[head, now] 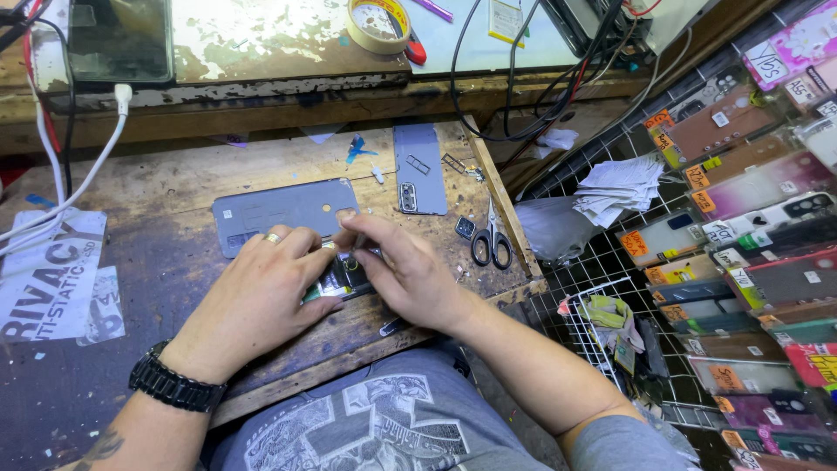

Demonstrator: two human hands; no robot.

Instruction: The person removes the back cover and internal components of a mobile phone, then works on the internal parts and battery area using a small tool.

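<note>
Dark glass and circuit parts of an opened phone [342, 277] show between the two hands, lying near the front edge of the worn wooden workbench [166, 196]; most of it is hidden under the fingers. Over its left part lies the left hand [261, 296], palm down, fingers curled and pressed together on the phone to hold it flat, a ring on one finger and a black watch [174, 384] at the wrist. From the other side comes the right hand [405, 270], whose thumb and forefinger pinch a thin tool [357, 240] with its tip down on the phone's upper part; whether it is tweezers or a small driver cannot be told. Just behind the hands, touching the left fingertips, lies a grey back cover [279, 209], inner side up. Further back and to the right lies a second grey phone frame [418, 166], with a small camera module [465, 227] and black-handled scissors [493, 240] near the bench's right edge. A white cable [78, 187] runs down the left side over a printed sheet [48, 279]. A roll of tape [379, 24] sits on the raised shelf behind. To the right, a wire rack [610, 262] holds many phone cases [758, 183] in plastic sleeves.
</note>
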